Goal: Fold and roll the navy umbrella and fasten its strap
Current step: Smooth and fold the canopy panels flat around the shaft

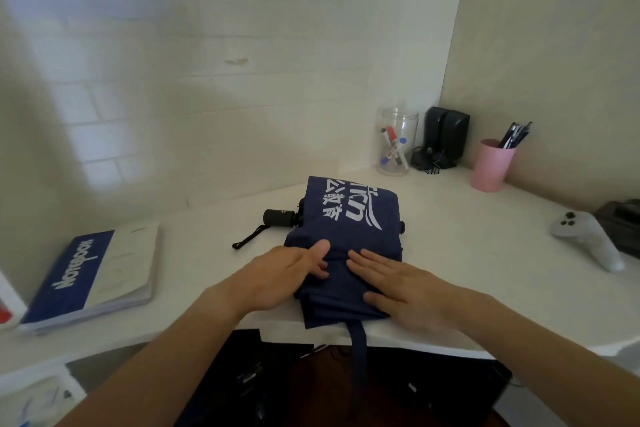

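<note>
There is just one camera, worn on the person's head. It looks forward and down at the white desk (450,236), from close above its near edge. Both arms reach out from the bottom of the picture, so the camera sits right behind them. The lens is wide and bends the walls at the sides. The desk's far corner, where the two walls meet, lies ahead and a bit right. Below the desk's near edge the view drops into a dark space.
</note>
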